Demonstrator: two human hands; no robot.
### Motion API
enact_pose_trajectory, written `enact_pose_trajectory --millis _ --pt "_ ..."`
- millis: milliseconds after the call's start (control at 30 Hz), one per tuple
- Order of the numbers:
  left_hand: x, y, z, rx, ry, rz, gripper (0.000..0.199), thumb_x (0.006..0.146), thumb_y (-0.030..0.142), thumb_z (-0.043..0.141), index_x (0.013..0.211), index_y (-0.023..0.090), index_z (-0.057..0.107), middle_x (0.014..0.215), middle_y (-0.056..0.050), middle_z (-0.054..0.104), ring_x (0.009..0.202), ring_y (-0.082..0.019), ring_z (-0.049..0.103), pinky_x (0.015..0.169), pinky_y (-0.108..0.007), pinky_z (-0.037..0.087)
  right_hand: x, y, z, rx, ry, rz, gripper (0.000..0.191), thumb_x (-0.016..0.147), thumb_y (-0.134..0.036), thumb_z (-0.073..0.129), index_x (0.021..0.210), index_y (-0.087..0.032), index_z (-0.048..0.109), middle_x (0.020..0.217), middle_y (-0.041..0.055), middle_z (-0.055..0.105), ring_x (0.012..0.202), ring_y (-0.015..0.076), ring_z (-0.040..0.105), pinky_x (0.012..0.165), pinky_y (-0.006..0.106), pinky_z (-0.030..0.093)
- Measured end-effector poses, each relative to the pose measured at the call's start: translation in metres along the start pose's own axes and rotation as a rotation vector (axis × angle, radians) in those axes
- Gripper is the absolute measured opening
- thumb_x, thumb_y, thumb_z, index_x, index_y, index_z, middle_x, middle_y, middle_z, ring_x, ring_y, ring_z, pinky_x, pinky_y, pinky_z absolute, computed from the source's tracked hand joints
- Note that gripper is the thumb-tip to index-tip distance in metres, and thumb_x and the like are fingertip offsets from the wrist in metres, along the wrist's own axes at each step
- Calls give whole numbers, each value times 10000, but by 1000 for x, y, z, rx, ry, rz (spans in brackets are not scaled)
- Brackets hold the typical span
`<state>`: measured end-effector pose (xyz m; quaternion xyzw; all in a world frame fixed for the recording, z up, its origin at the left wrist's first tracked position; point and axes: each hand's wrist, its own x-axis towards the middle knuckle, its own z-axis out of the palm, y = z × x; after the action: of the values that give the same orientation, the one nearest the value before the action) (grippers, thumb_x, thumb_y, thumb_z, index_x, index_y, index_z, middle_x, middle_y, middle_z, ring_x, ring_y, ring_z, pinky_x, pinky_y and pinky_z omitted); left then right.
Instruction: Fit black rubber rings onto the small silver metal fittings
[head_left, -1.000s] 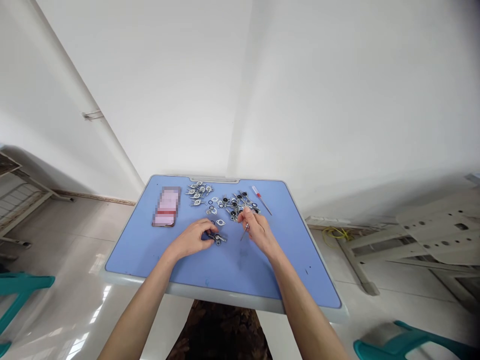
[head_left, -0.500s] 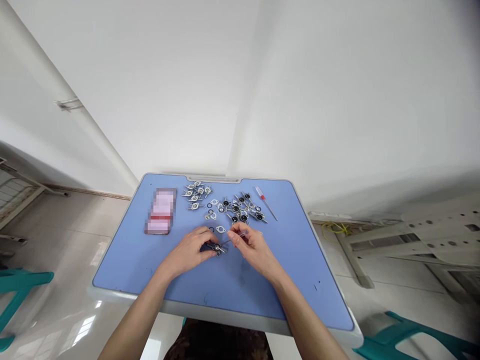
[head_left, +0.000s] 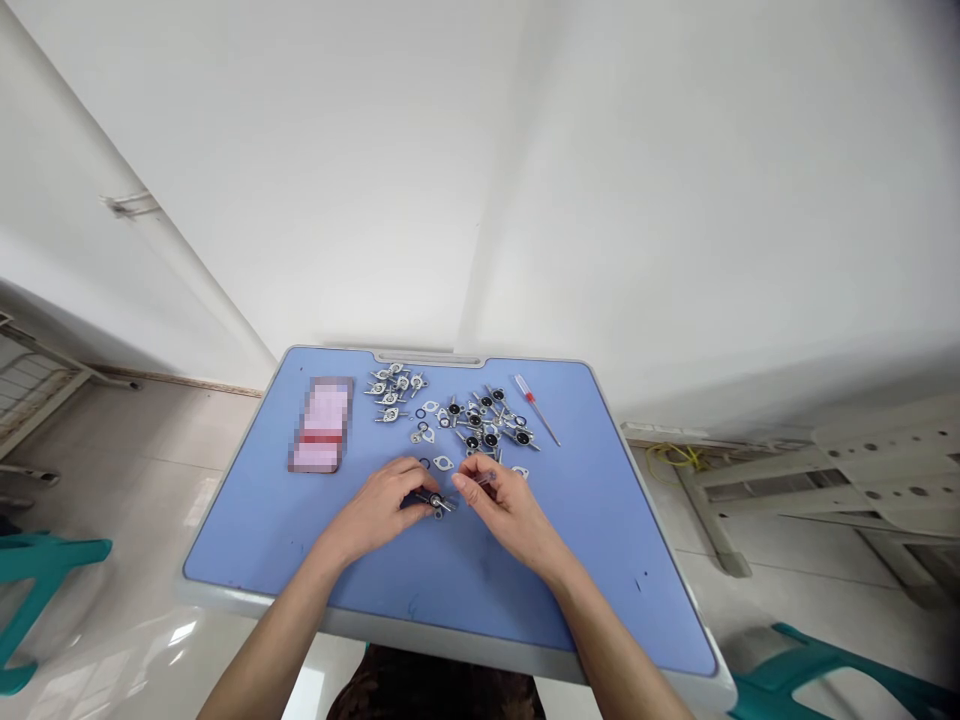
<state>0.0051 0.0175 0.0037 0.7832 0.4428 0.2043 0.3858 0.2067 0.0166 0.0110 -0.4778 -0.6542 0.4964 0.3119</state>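
My left hand [head_left: 384,502] pinches a small metal part [head_left: 436,502] against the blue table [head_left: 360,575], near its middle. Just right of it, my right hand [head_left: 506,500] has its fingers closed on a thin tool with a translucent handle [head_left: 486,479]; its tip is hard to make out. Beyond the hands lie a flat oval metal plate [head_left: 443,463] and several dark rings. A cluster of metal parts with black discs [head_left: 491,440] sits behind my right hand. Another cluster of metal parts [head_left: 390,398] rests toward the back left.
A phone-like object [head_left: 321,425], partly pixelated, lies on the table's left side. A screwdriver with a red and clear handle [head_left: 529,397] lies at the back right. Behind the table stands a white wall [head_left: 375,200]. Teal stools [head_left: 52,565] flank the table.
The view has shifted slightly. My right hand's tool has turned a little and its shaft shows less; my left hand keeps its hold on the metal part.
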Motion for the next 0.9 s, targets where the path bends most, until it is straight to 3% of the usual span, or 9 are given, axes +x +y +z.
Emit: enact_pose_trajectory --millis 500,633,900 --pt "0 -4 -1 -34 20 2 106 816 150 600 900 208 629 935 -21 606 877 -176 562 784 -296 437 3 5 -1 -4 50 -11 309 890 -495 491 807 -200 523 616 -45 383 554 106 338 505 239 280" --pt "0 -5 -2 -77 51 -21 91 796 171 617 882 199 630 925 -21 617 842 -166 561 762 -285 453 6 8 -3 19 143 -11 335 877 -527 495 794 -203 521 610 -44 412 523 100 357 486 238 298" --pt "5 -21 -6 -99 428 -70 115 821 198 523 888 193 617 856 -12 620 726 -132 537 686 -248 443 17 14 -19 231 459 15 376 778 -578 593 770 -211 508 580 -51 440 435 83 371 422 240 323"
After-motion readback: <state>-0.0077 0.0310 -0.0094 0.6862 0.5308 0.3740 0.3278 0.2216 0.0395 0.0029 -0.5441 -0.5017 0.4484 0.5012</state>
